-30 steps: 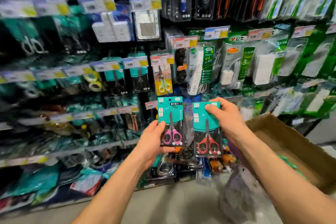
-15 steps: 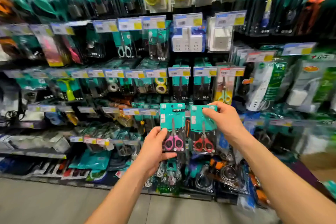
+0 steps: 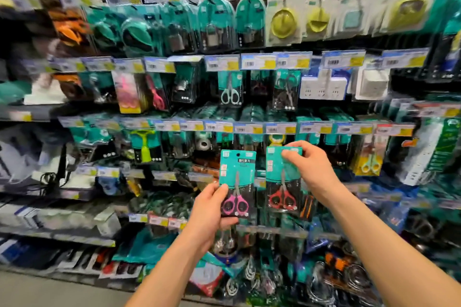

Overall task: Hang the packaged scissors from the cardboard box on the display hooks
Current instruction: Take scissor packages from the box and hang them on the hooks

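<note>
Both forearms are stretched forward. The pink scissors pack (image 3: 238, 172) is gripped at its lower left edge by the left hand (image 3: 212, 209); the red scissors pack (image 3: 279, 177) is pinched at its top by the fingers (image 3: 290, 154) of the right hand (image 3: 311, 169), both held upright before the rack's price tags (image 3: 280, 129)

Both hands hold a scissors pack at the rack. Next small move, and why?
Probably raise the red-handled pack to hang it first: the right hand pinches its top edge, ready to steer it, while the left hand grips the pink-handled pack low. Neither pack hangs yet.
</note>
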### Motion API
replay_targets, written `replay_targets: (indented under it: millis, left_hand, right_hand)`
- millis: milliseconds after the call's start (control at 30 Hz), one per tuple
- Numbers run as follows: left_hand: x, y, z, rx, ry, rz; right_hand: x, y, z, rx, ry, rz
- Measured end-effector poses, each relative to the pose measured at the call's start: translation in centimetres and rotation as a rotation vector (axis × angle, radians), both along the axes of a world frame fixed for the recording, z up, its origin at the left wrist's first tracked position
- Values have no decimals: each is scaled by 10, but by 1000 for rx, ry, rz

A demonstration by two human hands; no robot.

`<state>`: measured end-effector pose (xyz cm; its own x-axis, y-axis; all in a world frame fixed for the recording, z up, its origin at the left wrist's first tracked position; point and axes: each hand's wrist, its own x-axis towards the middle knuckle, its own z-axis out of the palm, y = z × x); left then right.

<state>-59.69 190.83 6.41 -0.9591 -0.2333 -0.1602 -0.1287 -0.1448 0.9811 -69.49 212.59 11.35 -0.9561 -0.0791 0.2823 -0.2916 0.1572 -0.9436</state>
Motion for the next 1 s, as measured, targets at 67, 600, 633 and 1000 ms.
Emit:
replay_targets:
  millis: [67, 600, 633, 1000]
  left_hand:
    - [-6, -18, 3, -1, 5, -6]
    - [-118, -46, 24, 58, 17, -49]
    - [-124, -46, 25, 63, 14, -43]
    - [-168, -42, 33, 120, 7, -25]
  right_hand:
    - [-9, -19, 6, -6, 18, -28]
    - [-156, -99, 86, -293, 90, -76]
    - [-166, -102, 89, -309, 82, -82]
    - [-228, -104, 99, -432, 130, -147]
